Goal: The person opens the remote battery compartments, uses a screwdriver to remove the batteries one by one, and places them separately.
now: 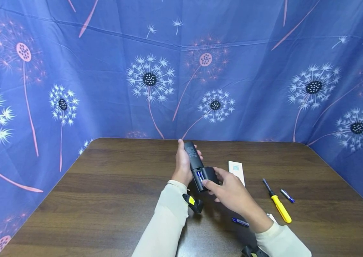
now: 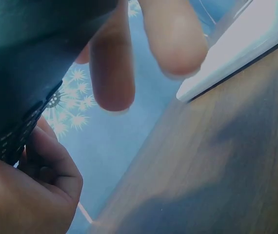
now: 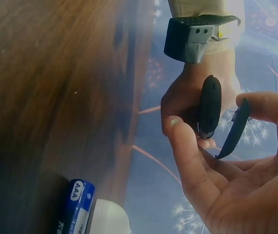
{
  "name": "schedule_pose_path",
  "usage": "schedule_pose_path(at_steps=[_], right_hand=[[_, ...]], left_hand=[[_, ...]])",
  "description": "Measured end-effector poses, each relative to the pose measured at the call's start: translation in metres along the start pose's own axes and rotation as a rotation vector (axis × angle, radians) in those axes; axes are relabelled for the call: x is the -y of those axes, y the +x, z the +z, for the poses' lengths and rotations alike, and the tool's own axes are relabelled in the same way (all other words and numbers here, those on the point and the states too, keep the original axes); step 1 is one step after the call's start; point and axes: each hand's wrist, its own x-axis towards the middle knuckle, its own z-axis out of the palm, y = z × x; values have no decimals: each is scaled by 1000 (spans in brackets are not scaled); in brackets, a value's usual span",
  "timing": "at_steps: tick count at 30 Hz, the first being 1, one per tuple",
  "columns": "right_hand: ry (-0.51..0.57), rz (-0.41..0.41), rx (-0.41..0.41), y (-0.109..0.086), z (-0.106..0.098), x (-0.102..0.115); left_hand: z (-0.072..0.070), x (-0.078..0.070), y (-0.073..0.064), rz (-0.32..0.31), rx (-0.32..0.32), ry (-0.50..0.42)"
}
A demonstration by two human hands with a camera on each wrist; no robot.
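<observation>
My left hand [image 1: 183, 166] grips a black remote control [image 1: 193, 155] from its side, back facing up. Its battery compartment is uncovered, and blue-and-white batteries [image 1: 199, 175] lie inside. In my right hand [image 1: 234, 191] is the black battery cover [image 1: 211, 174], pinched between thumb and fingers beside the compartment. The right wrist view shows the cover [image 3: 236, 129] edge-on, a small gap away from the end of the remote [image 3: 210, 105]. Up close in the left wrist view, the remote's dark body [image 2: 27, 73] hides much of the left hand.
A white box [image 1: 236, 169] with a square printed code lies behind the right hand. To the right are a yellow-handled screwdriver [image 1: 279, 205] and a blue-and-white battery [image 1: 287, 195]. Another AAA battery [image 1: 240, 221] and a white object [image 3: 109, 217] lie near the right forearm.
</observation>
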Motion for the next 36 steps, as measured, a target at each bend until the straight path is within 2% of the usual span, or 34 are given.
schedule_pose_path(at_steps=[9,16,28,36], right_hand=[[38,-14,-9,-2,-5,1],[49,18,-17,-4,-7,-3],[9,33,-11,-9,-10,-8],[-21,26,-7,-15,-7,-11]], left_hand=[[-2,-3,1,6,-16,1],[-6,-5,2,6,-12,3],[-8,-9,3,-1,3,4],[-9,-10,4,11,-16,-17]])
